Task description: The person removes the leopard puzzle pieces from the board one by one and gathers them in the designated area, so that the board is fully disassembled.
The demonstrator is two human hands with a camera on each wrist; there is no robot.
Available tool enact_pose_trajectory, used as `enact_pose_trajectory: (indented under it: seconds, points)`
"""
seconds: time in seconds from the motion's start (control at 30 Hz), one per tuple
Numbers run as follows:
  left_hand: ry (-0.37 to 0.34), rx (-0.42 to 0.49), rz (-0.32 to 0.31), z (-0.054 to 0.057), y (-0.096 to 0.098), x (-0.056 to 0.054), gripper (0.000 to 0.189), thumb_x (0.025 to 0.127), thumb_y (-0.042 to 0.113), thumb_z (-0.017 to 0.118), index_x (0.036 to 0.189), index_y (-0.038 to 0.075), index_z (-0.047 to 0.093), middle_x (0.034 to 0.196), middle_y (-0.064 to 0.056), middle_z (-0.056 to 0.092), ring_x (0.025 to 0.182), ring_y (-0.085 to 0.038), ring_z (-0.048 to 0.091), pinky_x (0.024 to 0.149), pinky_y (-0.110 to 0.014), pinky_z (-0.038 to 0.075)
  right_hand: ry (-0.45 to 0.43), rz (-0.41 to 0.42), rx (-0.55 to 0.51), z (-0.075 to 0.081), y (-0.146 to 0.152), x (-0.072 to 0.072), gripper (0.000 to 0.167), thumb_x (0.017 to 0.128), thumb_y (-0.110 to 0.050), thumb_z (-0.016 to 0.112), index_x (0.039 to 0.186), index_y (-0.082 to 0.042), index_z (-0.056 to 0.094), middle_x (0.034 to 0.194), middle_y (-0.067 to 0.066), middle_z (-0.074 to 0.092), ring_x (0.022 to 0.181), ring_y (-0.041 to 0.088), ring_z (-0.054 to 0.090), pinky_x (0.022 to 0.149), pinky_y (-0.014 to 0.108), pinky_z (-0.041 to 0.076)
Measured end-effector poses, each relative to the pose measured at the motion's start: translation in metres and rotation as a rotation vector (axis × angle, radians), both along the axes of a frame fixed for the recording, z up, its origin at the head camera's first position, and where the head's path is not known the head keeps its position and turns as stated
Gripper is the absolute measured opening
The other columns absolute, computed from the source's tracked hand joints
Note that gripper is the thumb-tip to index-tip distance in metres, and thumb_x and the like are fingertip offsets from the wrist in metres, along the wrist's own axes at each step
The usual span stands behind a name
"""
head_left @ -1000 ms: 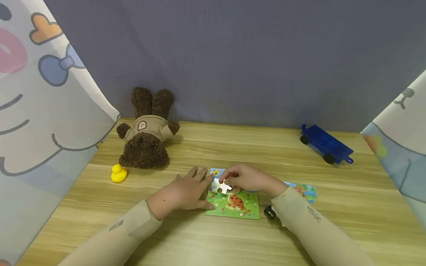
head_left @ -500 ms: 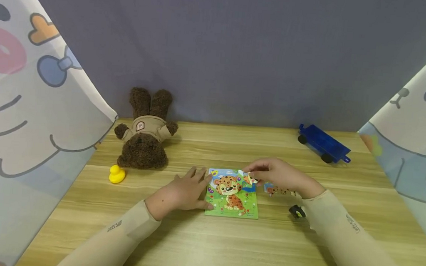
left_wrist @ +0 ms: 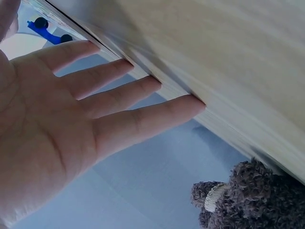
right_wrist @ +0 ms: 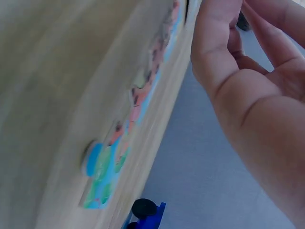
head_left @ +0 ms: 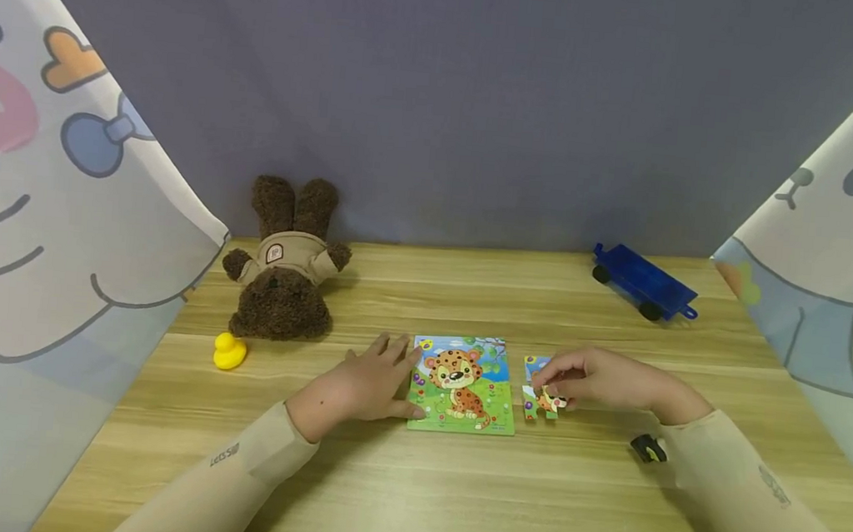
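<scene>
Counting clock directions from the leopard-cub puzzle board (head_left: 471,386), the plush bear (head_left: 287,263) lies at 10 o'clock and the blue toy trailer (head_left: 643,281) at 2, seemingly set outward to leave the middle for handwork. The board lies flat, its 9 o'clock edge touched by the spread left hand (head_left: 368,378), probably to steady it. At 3, the right hand (head_left: 601,380) pinches a jigsaw piece (head_left: 542,405) narrowly, presumably for fine control. For room, the wooden tabletop (head_left: 393,497) ends against the grey backdrop (head_left: 444,134) at 12 and broadens toward 6; a strip of wood parts board from piece. The yellow duck (head_left: 229,352) sits well apart at 9, while a small black object (head_left: 649,448) between 3 and 4, near the right cuff, could be brushed.
</scene>
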State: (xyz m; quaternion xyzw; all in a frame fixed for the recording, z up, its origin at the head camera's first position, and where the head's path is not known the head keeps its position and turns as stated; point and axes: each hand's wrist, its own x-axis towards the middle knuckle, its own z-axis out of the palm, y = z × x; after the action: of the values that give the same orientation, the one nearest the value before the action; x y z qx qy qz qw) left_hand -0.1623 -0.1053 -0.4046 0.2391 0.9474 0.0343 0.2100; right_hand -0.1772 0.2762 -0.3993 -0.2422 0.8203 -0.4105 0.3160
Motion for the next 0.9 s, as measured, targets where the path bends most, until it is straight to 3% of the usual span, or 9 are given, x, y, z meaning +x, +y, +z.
enact_pose_trajectory:
  seconds: [0.2,0.5,0.73,0.9]
  points:
    - [-0.001,-0.002,0.002,0.0014,0.0009,0.0005,0.103,0.095,0.074,0.062,0.173,0.02,0.022,0.182,-0.014,0.011,0.166,-0.052,0.013,0.118,-0.087,0.03,0.028,0.002,0.037,-0.0069,0.0013,0.0019,0.025,0.108,-0.013,0.061,0.128,-0.01,0.076,0.127,0.013,0.068,0.091,0.011,0.068,0.078,0.027,0.065]
    - [-0.009,0.001,0.01,0.0049,0.0024,0.0029,0.102,0.095,0.072,0.063,0.172,0.019,0.024,0.182,-0.015,0.013,0.166,-0.051,0.014,0.118,-0.086,0.031,0.033,-0.037,0.085,-0.0091,0.0002,0.0015,0.023,0.107,-0.009,0.061,0.123,-0.012,0.076,0.119,0.009,0.07,0.085,0.014,0.065,0.072,0.029,0.063]
    - [-0.009,-0.003,0.006,0.0051,0.0022,0.0034,0.101,0.095,0.072,0.063,0.172,0.018,0.025,0.181,-0.015,0.013,0.166,-0.051,0.014,0.117,-0.086,0.032,0.037,-0.022,0.082,-0.0075,0.0024,0.0025,0.021,0.106,-0.006,0.059,0.121,-0.008,0.073,0.093,0.004,0.063,0.077,0.012,0.058,0.068,0.028,0.06]
    - [-0.011,0.0,0.006,0.0049,0.0019,0.003,0.101,0.095,0.072,0.063,0.172,0.018,0.025,0.181,-0.016,0.013,0.165,-0.052,0.014,0.117,-0.086,0.032,0.054,-0.018,0.091,-0.0061,0.0039,0.002,0.021,0.109,-0.009,0.056,0.123,-0.006,0.071,0.097,0.006,0.067,0.079,0.013,0.06,0.069,0.028,0.06]
